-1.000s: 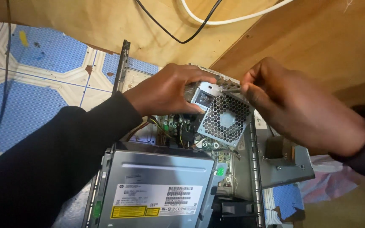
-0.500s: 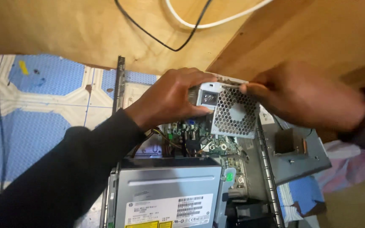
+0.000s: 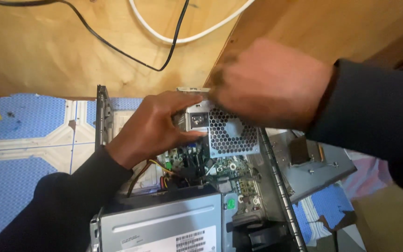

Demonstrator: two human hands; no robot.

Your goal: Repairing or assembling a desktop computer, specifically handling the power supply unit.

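The grey power supply unit (image 3: 227,133), with its honeycomb vent, sits at the far end of the open computer case (image 3: 276,186), above the green motherboard (image 3: 225,170). The left hand (image 3: 157,126) grips its near side; the right hand (image 3: 269,81), blurred, clasps its top. A metal drive cage (image 3: 159,224) lies nearer.

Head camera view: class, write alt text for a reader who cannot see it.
Two hands grip a grey metal power supply box with a honeycomb grille above an open computer case: the left hand at its socket end, the blurred right hand on top. Behind lie a wooden board and cables.
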